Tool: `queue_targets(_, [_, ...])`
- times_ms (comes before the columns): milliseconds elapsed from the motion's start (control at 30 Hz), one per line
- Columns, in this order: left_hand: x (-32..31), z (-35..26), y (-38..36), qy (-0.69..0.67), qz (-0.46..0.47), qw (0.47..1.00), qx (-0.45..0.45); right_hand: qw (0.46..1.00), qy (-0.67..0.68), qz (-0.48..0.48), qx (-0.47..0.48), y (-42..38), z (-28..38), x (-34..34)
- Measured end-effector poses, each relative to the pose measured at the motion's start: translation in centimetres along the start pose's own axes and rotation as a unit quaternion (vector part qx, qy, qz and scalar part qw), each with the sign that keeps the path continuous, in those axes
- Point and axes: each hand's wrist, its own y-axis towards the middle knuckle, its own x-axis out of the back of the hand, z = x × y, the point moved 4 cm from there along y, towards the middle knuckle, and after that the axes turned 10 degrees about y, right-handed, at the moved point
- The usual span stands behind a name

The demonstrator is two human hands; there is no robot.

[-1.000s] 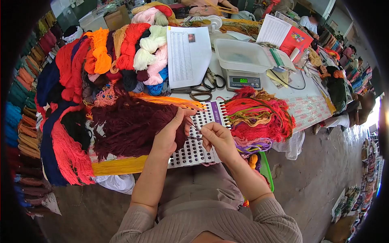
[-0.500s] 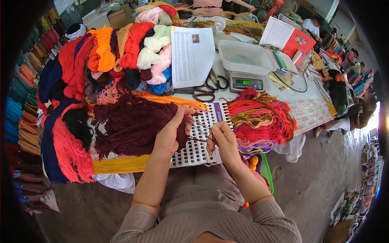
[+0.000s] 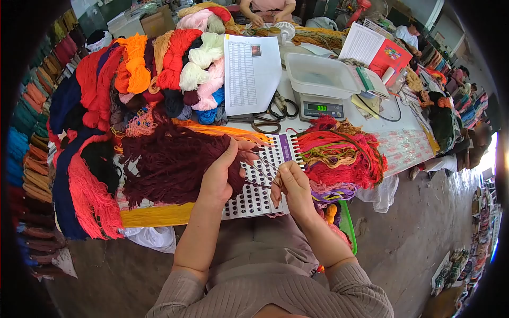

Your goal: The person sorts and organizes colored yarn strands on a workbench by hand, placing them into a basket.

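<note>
My left hand (image 3: pixel 220 172) is wrapped round the end of a thick bundle of dark maroon yarn (image 3: pixel 169 164), which spreads out to the left across the table. From it a few thin strands run to my right hand (image 3: pixel 292 185), whose fingers are closed on them in a pinch. Beneath both hands lies a white board (image 3: pixel 249 204) with rows of dark holes and a purple label. Right of the board is a heap of red, pink and olive yarn (image 3: pixel 339 159). Orange strands (image 3: pixel 222 131) lie along the board's upper edge.
Skeins of yarn (image 3: pixel 135 63) in many colours pile up at the left. A printed sheet (image 3: pixel 252 74), black scissors (image 3: pixel 273 119) and a scale (image 3: pixel 321 108) bearing a clear plastic tub (image 3: pixel 321 74) stand behind the board. A green basket (image 3: pixel 347 225) sits below the table edge.
My hands stay almost in place, with the left fingers slightly more spread near the strands. Across the table, a co-worker's hands have come together over the yarn there.
</note>
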Motion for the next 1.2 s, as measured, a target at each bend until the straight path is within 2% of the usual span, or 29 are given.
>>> queue_targets(100, [-0.1, -0.2, -0.2, -0.012, -0.011, 1.0, 0.01, 1.0, 0.026, -0.006, 0.002, 0.0, -0.2, -0.1])
queue_targets(167, [0.0, -0.1, -0.2, -0.023, -0.017, 0.999, 0.019, 0.999, 0.015, -0.006, -0.028, 0.0, -0.6, -0.1])
queue_targets(267, [0.2, 0.4, -0.1, 0.006, 0.015, 1.0, 0.013, 0.961, -0.045, 0.184, -0.201, -1.1, -0.9, -1.5])
queue_targets(300, [0.1, 0.6, -0.1, 0.033, 0.026, 0.999, 0.002, 0.962, -0.044, 0.183, -0.199, -1.3, -0.9, -1.5])
queue_targets(333, [-0.1, 0.7, -0.1, 0.06, 0.036, 0.997, -0.01, 0.972, -0.016, 0.183, -0.148, -1.3, -0.4, -1.5])
queue_targets(367, [0.0, 0.8, -0.2, 0.071, 0.019, 0.997, 0.02, 0.978, 0.012, 0.184, -0.096, -1.3, 0.0, -1.6])
queue_targets(433, [0.0, 0.8, -0.3, 0.029, 0.046, 0.998, 0.021, 0.982, 0.177, 0.058, 0.032, 0.0, 1.1, 0.0])
queue_targets(467, [-0.1, 0.7, -0.3, -0.013, 0.075, 0.997, 0.022, 0.974, 0.221, -0.015, 0.052, 0.8, 1.3, 1.2])
queue_targets(500, [-0.1, 0.7, -0.1, -0.087, 0.141, 0.986, 0.019, 0.953, 0.296, -0.058, 0.044, 1.5, 1.3, 2.2])
queue_targets(533, [-0.3, 0.9, -0.1, -0.087, 0.141, 0.986, 0.017, 0.958, 0.27, -0.082, 0.042, 1.6, 1.1, 2.5])
queue_targets(567, [-1.1, 0.4, -0.4, -0.061, 0.093, 0.994, 0.024, 0.963, 0.244, -0.105, 0.041, 1.8, 1.1, 2.6])
queue_targets(600, [-1.3, 0.2, -0.5, -0.035, 0.043, 0.998, 0.033, 0.977, 0.183, -0.1, 0.041, 1.7, 0.6, 2.2])
queue_targets(633, [-1.0, 0.9, -0.3, -0.023, 0.097, 0.995, 0.023, 0.993, 0.089, -0.081, 0.015, 1.5, 0.0, 1.8])
queue_targets(667, [-1.4, 1.0, -0.3, -0.002, 0.096, 0.995, -0.001, 0.999, -0.015, -0.041, 0.029, 1.3, 0.0, 0.8])
queue_targets(733, [-2.7, 1.0, -0.5, 0.042, 0.092, 0.995, -0.026, 0.993, -0.101, -0.035, 0.045, 1.0, 0.2, -1.1])
queue_targets(800, [-3.1, 1.5, -0.7, 0.042, 0.116, 0.992, 0.008, 0.995, -0.089, -0.004, 0.052, 1.2, -0.1, -1.8])
queue_targets(867, [-3.0, 1.8, -0.7, 0.052, 0.094, 0.994, -0.014, 0.997, -0.069, -0.001, 0.036, 1.4, -0.4, -1.8])
queue_targets(933, [-3.0, 1.8, -0.9, -0.013, 0.125, 0.992, 0.032, 0.998, -0.044, 0.003, 0.035, 1.3, 0.0, -1.9])
queue_targets(1067, [-2.4, 2.0, -0.5, -0.105, 0.126, 0.983, 0.076, 1.0, -0.013, 0.019, 0.006, 1.2, -0.4, -1.0])
queue_targets(1200, [-2.1, 1.6, -0.3, -0.102, 0.086, 0.99, 0.044, 0.997, 0.076, 0.002, -0.021, 0.8, 0.0, -1.4])
